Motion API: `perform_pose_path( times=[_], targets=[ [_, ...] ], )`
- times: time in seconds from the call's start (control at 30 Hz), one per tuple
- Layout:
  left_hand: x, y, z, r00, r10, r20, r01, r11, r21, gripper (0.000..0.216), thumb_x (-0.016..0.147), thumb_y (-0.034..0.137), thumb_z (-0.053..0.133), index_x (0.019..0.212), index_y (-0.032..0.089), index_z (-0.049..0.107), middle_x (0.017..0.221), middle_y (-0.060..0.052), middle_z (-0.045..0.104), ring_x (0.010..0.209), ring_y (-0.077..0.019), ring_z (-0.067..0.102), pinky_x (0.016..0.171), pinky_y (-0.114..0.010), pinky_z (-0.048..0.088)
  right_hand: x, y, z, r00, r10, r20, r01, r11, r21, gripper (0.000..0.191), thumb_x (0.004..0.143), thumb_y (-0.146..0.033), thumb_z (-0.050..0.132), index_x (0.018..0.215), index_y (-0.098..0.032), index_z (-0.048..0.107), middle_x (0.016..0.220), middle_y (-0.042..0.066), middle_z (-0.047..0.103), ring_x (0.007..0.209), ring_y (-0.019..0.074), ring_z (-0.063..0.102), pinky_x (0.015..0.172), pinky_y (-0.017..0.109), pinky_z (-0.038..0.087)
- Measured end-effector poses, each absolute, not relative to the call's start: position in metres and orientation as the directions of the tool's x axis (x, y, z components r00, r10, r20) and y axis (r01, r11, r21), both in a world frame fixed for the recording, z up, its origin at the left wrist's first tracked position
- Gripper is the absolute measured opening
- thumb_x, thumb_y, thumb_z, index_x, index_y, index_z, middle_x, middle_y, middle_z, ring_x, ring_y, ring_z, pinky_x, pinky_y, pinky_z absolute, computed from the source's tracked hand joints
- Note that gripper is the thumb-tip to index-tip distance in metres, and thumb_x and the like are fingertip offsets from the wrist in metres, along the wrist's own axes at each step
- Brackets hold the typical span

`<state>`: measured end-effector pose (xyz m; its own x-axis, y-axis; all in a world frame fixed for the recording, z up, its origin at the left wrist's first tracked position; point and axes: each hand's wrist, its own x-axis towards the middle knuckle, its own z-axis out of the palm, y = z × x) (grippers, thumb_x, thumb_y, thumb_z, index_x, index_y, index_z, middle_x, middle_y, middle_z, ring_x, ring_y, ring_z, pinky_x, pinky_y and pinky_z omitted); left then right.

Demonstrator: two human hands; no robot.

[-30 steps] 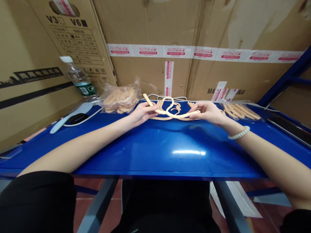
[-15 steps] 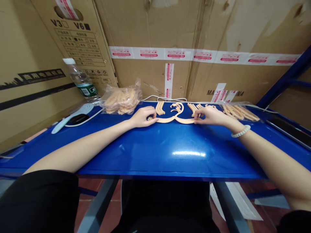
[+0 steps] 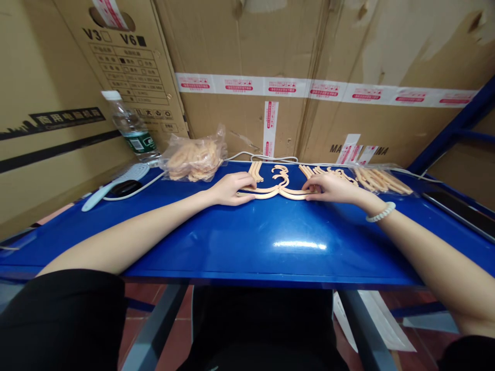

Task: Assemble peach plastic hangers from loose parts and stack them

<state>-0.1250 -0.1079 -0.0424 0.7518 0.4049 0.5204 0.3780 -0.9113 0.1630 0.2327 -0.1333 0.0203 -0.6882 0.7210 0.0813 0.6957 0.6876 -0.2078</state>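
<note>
A beige clothes hanger (image 3: 279,191) lies low over the blue table, its two curved arms meeting in the middle, with a doubled outline. My left hand (image 3: 235,188) pinches the left end of it between thumb and fingers. At the other end, my right hand (image 3: 324,186) is closed on the right arm's tip, partly hiding it. Just behind the middle are small curved hook pieces (image 3: 280,169). Long beige strips (image 3: 255,171) stand grouped behind my left hand, and more strips (image 3: 307,171) lie behind my right hand.
At the back left sit a clear bag of beige pieces (image 3: 193,159), a water bottle (image 3: 135,134), a pale blue brush (image 3: 116,185) and a black mouse (image 3: 126,189). Bagged sticks (image 3: 382,179) and a phone (image 3: 464,211) lie right. Cardboard (image 3: 240,118) walls the back.
The hanger's arms have tilted, so its upper and lower edges now show as two lines and its hook sits lower. Both hands have shifted slightly with it, keeping hold.
</note>
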Motion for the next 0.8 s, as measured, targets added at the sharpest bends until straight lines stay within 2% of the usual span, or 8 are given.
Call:
perform_pose_path(
  times=[0.13,0.33,0.67,0.8],
  targets=[
    [-0.124,-0.114,-0.041,0.775,0.366,0.515,0.35,-0.927,0.133,0.02,0.09,0.033,0.057,0.1,0.018,0.065,0.094,-0.009,0.07,0.085,-0.0218,0.066,0.075,-0.03,0.048,0.235,-0.134,0.023,-0.711,0.703,0.02,0.68,0.695,-0.235,0.028,0.087,-0.043,0.067,0.096,-0.018,0.075,0.082,0.006,0.068,0.071,0.0201,0.06,0.062,0.031,0.042],
    [-0.12,-0.124,-0.038,0.821,0.253,0.512,0.266,-0.963,0.05,0.013,0.088,0.029,0.055,0.09,0.02,0.065,0.084,-0.006,0.067,0.072,-0.0197,0.062,0.067,-0.029,0.044,0.242,-0.134,0.028,-0.762,0.637,-0.112,0.63,0.692,-0.351,0.026,0.087,-0.044,0.069,0.098,-0.021,0.075,0.086,0.004,0.072,0.077,0.0206,0.064,0.065,0.03,0.045],
    [-0.12,-0.124,-0.037,0.826,0.268,0.496,0.286,-0.957,0.041,0.013,0.087,0.027,0.052,0.086,0.02,0.064,0.08,-0.006,0.066,0.068,-0.019,0.06,0.065,-0.03,0.043,0.242,-0.136,0.03,-0.761,0.638,-0.12,0.632,0.688,-0.356,0.024,0.086,-0.04,0.068,0.099,-0.021,0.074,0.084,0.004,0.071,0.075,0.0203,0.064,0.065,0.03,0.046],
    [-0.118,-0.122,-0.039,0.801,0.351,0.485,0.383,-0.923,0.035,0.019,0.093,0.027,0.048,0.093,0.019,0.066,0.092,-0.009,0.069,0.082,-0.0211,0.064,0.071,-0.03,0.045,0.238,-0.136,0.026,-0.698,0.714,-0.049,0.701,0.667,-0.252,0.022,0.085,-0.035,0.065,0.097,-0.019,0.074,0.082,0.005,0.07,0.073,0.0208,0.063,0.063,0.03,0.043]
  ],
)
